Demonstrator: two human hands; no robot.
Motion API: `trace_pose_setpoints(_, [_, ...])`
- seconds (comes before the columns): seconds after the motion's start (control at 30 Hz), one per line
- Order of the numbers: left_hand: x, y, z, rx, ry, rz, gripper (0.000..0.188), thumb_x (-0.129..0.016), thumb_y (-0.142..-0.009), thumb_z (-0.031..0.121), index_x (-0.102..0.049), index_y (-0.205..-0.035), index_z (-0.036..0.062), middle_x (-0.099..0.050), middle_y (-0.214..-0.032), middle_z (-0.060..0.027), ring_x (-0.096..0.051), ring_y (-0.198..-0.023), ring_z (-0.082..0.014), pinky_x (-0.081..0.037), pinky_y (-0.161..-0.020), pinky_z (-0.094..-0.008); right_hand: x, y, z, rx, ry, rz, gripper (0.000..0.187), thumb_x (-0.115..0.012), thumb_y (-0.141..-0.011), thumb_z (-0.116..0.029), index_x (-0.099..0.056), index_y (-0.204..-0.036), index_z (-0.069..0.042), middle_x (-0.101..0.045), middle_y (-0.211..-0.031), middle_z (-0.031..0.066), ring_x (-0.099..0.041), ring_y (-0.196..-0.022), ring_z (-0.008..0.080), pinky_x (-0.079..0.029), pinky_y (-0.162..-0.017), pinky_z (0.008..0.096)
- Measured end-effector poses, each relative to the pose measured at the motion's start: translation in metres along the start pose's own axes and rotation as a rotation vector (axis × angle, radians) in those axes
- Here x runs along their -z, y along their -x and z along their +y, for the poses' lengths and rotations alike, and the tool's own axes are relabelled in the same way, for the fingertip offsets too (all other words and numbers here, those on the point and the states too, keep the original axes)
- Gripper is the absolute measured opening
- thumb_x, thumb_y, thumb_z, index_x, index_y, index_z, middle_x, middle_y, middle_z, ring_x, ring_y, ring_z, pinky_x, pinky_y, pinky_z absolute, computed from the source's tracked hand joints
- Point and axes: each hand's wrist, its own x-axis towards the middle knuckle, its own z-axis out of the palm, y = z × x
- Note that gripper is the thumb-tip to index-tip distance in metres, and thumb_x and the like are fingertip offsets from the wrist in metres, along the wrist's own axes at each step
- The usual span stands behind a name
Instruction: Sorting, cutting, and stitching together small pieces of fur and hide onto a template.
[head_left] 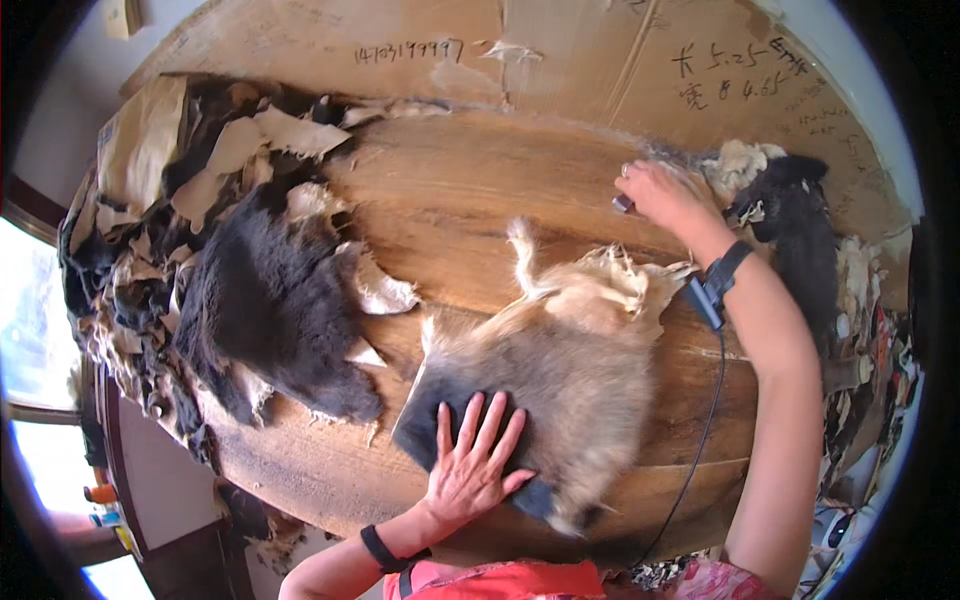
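My left hand lies flat with fingers spread on a dark flat piece at the near left of a grey-brown fur pelt. Whether this dark piece is part of the pelt or separate, I cannot tell. The pelt rests fur side up on the wooden table, its pale, ragged end pointing away from me. Beyond it, my right hand is closed near the table's far right, with a small dark block-like object at its fingertips. The rest of that object is hidden.
A black fur pelt lies to the left, beside a heap of dark and pale fur scraps. More black fur sits at the far right. A cardboard sheet rises behind the table. A cable hangs from my right wrist strap.
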Motion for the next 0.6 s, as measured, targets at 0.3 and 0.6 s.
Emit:
trace_pose_setpoints(0.3, [-0.002,-0.013,0.044,-0.501,-0.02,-0.015,0.078,-0.044,-0.092,0.058,-0.035,-0.147,0.0034,-0.024,-0.158,-0.0132,-0.019,-0.147,-0.0317,-0.012,-0.117,-0.0552,0.028,-0.004,0.012,0.03,-0.342,0.087,0.025,-0.068,-0.076,-0.01,-0.053,-0.095,-0.003,-0.057,-0.088,0.0182,-0.06,-0.085,0.0354,-0.046,-0.073,0.0428])
trace_pose_setpoints(0.6, [-0.019,-0.028,0.05,-0.577,0.093,-0.026,0.075,-0.051,-0.089,0.057,-0.038,-0.146,0.0098,-0.029,-0.155,-0.0167,-0.025,-0.144,-0.0342,-0.019,-0.116,-0.0538,0.103,0.093,-0.054,-0.591,-0.526,0.343,0.018,-0.066,-0.074,-0.014,-0.061,-0.088,-0.003,-0.064,-0.076,0.0201,-0.063,-0.072,0.0368,-0.049,-0.066,0.0431])
